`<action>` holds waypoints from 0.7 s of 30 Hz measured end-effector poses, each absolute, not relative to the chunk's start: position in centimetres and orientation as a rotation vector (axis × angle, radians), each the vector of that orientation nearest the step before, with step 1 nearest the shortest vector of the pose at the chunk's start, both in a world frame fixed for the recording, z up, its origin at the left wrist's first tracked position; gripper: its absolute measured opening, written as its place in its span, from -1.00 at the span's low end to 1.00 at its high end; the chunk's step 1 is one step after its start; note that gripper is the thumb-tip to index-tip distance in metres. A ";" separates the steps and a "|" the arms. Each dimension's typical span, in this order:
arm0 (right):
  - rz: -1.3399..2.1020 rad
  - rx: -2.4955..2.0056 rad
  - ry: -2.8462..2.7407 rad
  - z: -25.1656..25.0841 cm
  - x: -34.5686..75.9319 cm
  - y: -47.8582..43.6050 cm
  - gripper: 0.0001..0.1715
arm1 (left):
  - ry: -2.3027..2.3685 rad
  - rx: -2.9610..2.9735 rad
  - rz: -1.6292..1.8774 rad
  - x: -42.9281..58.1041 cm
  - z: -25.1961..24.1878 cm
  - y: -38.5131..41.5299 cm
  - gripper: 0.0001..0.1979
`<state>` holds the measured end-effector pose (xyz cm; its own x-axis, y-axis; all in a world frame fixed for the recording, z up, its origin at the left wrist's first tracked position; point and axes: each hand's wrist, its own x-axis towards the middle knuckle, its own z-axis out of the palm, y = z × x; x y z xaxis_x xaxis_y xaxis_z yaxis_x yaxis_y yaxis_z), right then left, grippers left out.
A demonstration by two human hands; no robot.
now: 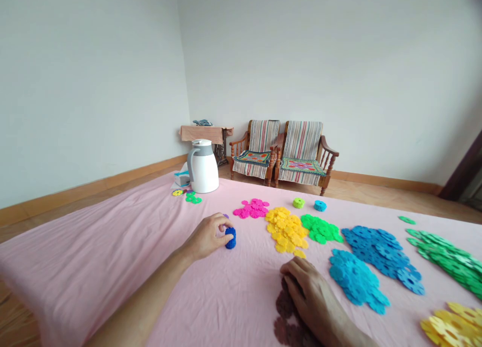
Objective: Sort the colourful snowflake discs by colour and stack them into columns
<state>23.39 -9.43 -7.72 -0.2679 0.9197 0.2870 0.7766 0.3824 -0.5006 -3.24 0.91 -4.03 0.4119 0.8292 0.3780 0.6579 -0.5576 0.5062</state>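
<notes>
My left hand (206, 235) is closed on a small upright stack of dark blue plastic flower discs (231, 239), thumb and fingers at its sides. The stack stands on the pink cloth, and a purple piece (226, 216) shows just behind it. On the right, my right hand (309, 289) is closed, its fingers curled down at the far end of a pile of dark brown flower discs (285, 329). The hand covers part of that pile, and whatever its fingertips hold is hidden. A yellow pile (286, 229) lies just beyond the right hand.
Pink (251, 209), green (322, 229), blue (376, 251) and light blue disc piles (357, 279) spread rightward. Farther right are another green pile (448, 259) and yellow discs (455, 324). Lime (298, 203) and blue stacks (320, 206) stand behind. A white jug (205, 171) stands back left.
</notes>
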 end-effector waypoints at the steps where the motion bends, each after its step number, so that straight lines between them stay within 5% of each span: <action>1: 0.349 -1.456 -2.113 -7.7 23.4 -9.5 -0.70 | 1.287 2.392 0.876 -3.3 -4.0 0.9 -0.79; 12: 0.362 -1.475 -2.110 -7.8 23.5 -9.5 -0.71 | 1.195 2.419 0.729 -3.7 -4.4 0.9 -0.42; 21: 0.340 -1.473 -2.117 -7.6 23.4 -9.5 -0.70 | 1.160 2.393 0.751 -3.3 -4.6 1.1 -0.45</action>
<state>23.36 -9.46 -7.63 -0.2622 0.9232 0.2811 0.7890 0.3728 -0.4884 -3.29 1.10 -4.64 0.5175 0.8016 0.2993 0.6007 -0.5895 0.5400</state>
